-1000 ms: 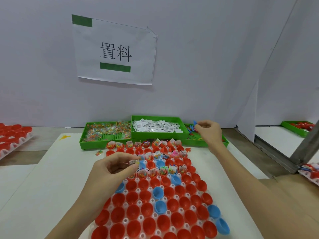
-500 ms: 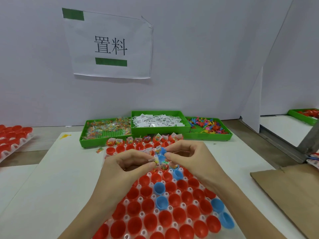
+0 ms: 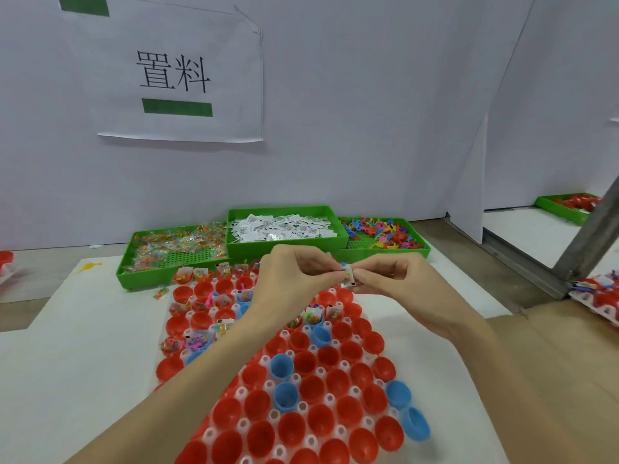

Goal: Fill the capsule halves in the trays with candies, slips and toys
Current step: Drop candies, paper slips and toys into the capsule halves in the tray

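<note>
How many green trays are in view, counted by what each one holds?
tray of candies: 1
tray of slips: 1
tray of toys: 1
tray of red pieces, far right: 1
Total: 4

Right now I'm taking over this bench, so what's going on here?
A person's left hand and right hand pinch a small paper slip between their fingers above the capsule tray. Far-row capsule halves already hold candies and slips; the near rows sit empty. Green bins behind hold candies, slips and toys.
</note>
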`<state>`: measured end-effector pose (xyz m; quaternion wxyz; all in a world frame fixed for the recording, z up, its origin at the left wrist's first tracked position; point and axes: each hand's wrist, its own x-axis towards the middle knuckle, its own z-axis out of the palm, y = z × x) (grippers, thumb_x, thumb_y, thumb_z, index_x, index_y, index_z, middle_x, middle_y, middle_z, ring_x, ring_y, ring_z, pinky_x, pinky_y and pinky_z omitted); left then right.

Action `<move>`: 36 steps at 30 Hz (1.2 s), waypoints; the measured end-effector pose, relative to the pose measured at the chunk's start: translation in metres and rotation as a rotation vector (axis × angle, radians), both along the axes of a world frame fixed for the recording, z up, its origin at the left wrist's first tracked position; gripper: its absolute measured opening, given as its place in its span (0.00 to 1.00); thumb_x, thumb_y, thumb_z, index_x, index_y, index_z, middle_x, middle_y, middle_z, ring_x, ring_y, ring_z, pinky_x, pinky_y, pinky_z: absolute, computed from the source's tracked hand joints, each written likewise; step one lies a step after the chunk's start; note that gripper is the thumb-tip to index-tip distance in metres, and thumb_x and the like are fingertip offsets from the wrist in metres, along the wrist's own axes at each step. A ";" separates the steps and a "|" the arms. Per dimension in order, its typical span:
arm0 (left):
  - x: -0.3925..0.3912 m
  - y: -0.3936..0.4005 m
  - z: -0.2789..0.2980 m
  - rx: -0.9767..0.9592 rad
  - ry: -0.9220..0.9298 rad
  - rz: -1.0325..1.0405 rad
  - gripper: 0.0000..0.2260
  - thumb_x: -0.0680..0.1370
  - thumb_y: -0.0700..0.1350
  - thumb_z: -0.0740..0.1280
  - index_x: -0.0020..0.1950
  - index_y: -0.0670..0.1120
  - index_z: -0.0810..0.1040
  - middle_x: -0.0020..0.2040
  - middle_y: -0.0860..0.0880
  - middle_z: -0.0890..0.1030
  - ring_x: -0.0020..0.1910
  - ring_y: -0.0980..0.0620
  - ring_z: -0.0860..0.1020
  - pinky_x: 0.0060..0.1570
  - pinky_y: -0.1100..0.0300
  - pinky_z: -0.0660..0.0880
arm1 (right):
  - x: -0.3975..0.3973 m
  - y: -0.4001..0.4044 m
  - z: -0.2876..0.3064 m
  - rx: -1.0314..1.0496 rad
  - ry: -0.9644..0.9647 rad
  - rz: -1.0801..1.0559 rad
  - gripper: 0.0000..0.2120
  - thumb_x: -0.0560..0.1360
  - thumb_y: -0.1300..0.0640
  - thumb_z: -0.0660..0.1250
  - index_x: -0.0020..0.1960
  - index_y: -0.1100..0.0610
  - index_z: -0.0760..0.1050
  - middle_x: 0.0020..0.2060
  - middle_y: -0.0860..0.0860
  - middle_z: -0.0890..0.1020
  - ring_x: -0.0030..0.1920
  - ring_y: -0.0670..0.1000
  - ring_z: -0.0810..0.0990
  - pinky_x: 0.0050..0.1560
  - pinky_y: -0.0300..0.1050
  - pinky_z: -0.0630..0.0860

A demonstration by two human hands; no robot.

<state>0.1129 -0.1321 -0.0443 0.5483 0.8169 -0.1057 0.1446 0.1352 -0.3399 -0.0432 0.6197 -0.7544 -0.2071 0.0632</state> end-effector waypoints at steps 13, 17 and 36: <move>0.037 -0.017 -0.002 0.500 0.107 -0.214 0.04 0.70 0.41 0.81 0.42 0.45 0.89 0.37 0.49 0.87 0.37 0.59 0.85 0.43 0.67 0.81 | 0.016 -0.010 -0.019 -0.372 0.035 -0.073 0.06 0.72 0.60 0.79 0.49 0.55 0.87 0.40 0.50 0.88 0.43 0.48 0.87 0.44 0.36 0.81; 0.037 -0.019 0.003 0.599 0.098 -0.261 0.03 0.71 0.38 0.79 0.43 0.43 0.89 0.38 0.47 0.87 0.38 0.55 0.85 0.45 0.64 0.81 | 0.016 -0.006 -0.023 -0.414 -0.003 -0.091 0.06 0.71 0.62 0.79 0.45 0.54 0.86 0.39 0.49 0.88 0.41 0.47 0.86 0.45 0.39 0.81; 0.034 -0.031 0.005 0.738 0.048 -0.243 0.03 0.72 0.42 0.80 0.42 0.44 0.89 0.39 0.47 0.87 0.43 0.47 0.83 0.49 0.59 0.73 | 0.010 -0.007 -0.016 -0.586 -0.180 -0.086 0.07 0.74 0.59 0.76 0.43 0.47 0.86 0.39 0.40 0.87 0.42 0.39 0.84 0.44 0.32 0.78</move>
